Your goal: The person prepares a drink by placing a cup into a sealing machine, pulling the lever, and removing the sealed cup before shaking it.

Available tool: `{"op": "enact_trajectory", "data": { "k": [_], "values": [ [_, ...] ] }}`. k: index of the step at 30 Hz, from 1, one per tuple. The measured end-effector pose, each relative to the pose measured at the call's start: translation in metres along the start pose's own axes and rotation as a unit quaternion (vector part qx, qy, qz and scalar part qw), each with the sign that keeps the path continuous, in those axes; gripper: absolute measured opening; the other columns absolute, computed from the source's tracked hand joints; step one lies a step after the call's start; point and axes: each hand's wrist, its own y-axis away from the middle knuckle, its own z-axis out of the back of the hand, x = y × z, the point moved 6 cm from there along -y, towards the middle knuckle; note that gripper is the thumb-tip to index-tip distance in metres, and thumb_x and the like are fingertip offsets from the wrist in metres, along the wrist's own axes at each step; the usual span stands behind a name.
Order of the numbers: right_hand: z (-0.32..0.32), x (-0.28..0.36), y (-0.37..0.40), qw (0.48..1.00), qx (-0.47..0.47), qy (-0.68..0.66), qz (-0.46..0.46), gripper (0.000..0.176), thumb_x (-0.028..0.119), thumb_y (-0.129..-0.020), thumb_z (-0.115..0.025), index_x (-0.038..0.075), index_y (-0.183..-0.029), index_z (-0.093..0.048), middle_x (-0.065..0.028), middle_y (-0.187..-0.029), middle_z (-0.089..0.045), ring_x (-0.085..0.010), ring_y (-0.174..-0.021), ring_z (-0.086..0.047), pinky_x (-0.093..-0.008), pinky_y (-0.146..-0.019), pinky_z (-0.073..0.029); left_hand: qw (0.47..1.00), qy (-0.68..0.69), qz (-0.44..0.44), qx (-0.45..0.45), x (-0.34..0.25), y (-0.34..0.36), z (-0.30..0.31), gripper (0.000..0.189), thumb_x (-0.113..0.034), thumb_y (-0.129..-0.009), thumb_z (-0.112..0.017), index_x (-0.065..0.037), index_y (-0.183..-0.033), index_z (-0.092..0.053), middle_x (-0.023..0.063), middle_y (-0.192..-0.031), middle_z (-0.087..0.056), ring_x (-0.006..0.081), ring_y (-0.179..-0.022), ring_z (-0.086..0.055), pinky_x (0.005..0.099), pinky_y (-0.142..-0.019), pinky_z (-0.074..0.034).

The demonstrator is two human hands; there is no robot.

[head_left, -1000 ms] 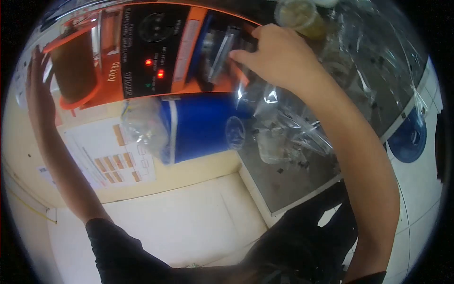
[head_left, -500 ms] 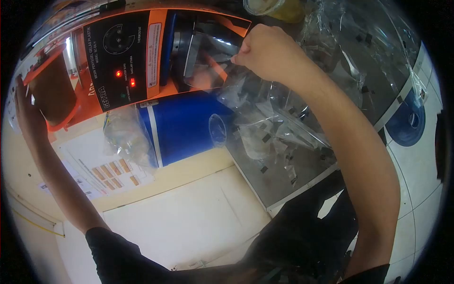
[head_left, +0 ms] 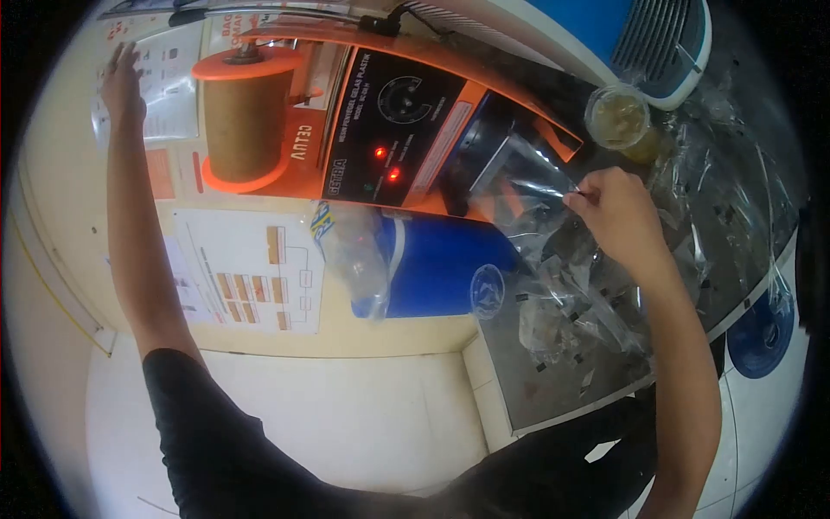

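Note:
An orange cup sealing machine [head_left: 393,130] with a black control panel and two lit red lights stands on the counter. My right hand [head_left: 618,208] is closed in a pinch on the edge of clear plastic film [head_left: 540,173], which stretches out from the machine's lower opening. My left hand [head_left: 125,86] is raised beyond the brown roll [head_left: 246,125] with its orange end flanges. Its fingers look spread and hold nothing, in front of a paper sheet on the wall. A black-tipped lever [head_left: 186,17] lies above and to the right of that hand.
Crumpled clear film [head_left: 596,320] covers much of the grey counter [head_left: 519,389]. Filled cups [head_left: 618,117] stand near a blue-and-white appliance [head_left: 644,43]. A clear cup [head_left: 487,290] lies by a blue container [head_left: 432,272], beside a plastic bag [head_left: 359,251]. A blue stool [head_left: 761,337] is on the floor.
My view has shifted, bringing more wall and the cups into sight. My left hand has moved off the brown roll's side to a raised place beyond it. My right hand still pinches the film.

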Motion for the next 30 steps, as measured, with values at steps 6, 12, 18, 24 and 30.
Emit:
{"op": "enact_trajectory", "data": {
  "k": [6,12,18,24,30],
  "values": [
    [0.0,-0.004,-0.001,0.999,-0.02,0.034,0.024,0.02,0.021,-0.086,-0.075,0.002,-0.089,-0.074,-0.0219,-0.089,-0.072,-0.0412,-0.091,-0.069,-0.049,-0.082,-0.054,0.976,-0.006,0.071,0.204,0.095,-0.075,-0.053,0.054,0.0,-0.1,-0.045,0.0,-0.153,-0.034,0.0162,-0.156,-0.039,0.0298,-0.145,-0.041,0.0416,-0.116,-0.042],
    [-0.012,-0.017,-0.015,0.998,0.018,0.042,0.051,0.023,0.024,-0.086,-0.075,0.002,-0.094,-0.075,-0.0205,-0.097,-0.073,-0.0405,-0.093,-0.07,-0.0483,-0.083,-0.056,0.924,-0.252,-0.055,0.281,0.035,-0.003,-0.066,0.049,-0.003,-0.101,-0.045,-0.001,-0.15,-0.037,0.0163,-0.152,-0.042,0.0302,-0.141,-0.044,0.0414,-0.113,-0.043],
    [-0.002,0.007,-0.005,0.983,0.121,0.137,0.028,0.022,0.019,-0.092,-0.068,-0.001,-0.097,-0.076,-0.0204,-0.09,-0.073,-0.0356,-0.084,-0.072,-0.0421,-0.076,-0.056,0.892,-0.341,-0.153,0.256,0.011,0.008,-0.058,0.045,-0.007,-0.102,-0.045,-0.001,-0.146,-0.041,0.0163,-0.148,-0.045,0.0306,-0.137,-0.046,0.0411,-0.111,-0.045],
    [-0.028,0.002,0.003,0.894,0.068,0.423,0.134,0.019,0.017,-0.089,-0.069,0.003,-0.098,-0.079,-0.0184,-0.092,-0.075,-0.0333,-0.082,-0.072,-0.0406,-0.074,-0.058,0.861,-0.401,-0.222,0.222,0.002,-0.003,-0.048,0.041,-0.01,-0.102,-0.045,-0.001,-0.143,-0.044,0.0164,-0.144,-0.048,0.031,-0.133,-0.049,0.0409,-0.109,-0.046],
    [-0.012,0.001,0.008,0.993,0.053,0.102,0.017,0.019,0.015,-0.088,-0.071,0.001,-0.097,-0.078,-0.0193,-0.094,-0.075,-0.0339,-0.084,-0.073,-0.0408,-0.075,-0.058,0.829,-0.45,-0.271,0.19,-0.001,-0.016,-0.037,0.038,-0.013,-0.103,-0.046,-0.001,-0.139,-0.048,0.0165,-0.14,-0.051,0.0314,-0.129,-0.051,0.0406,-0.106,-0.047]
  ]
}}
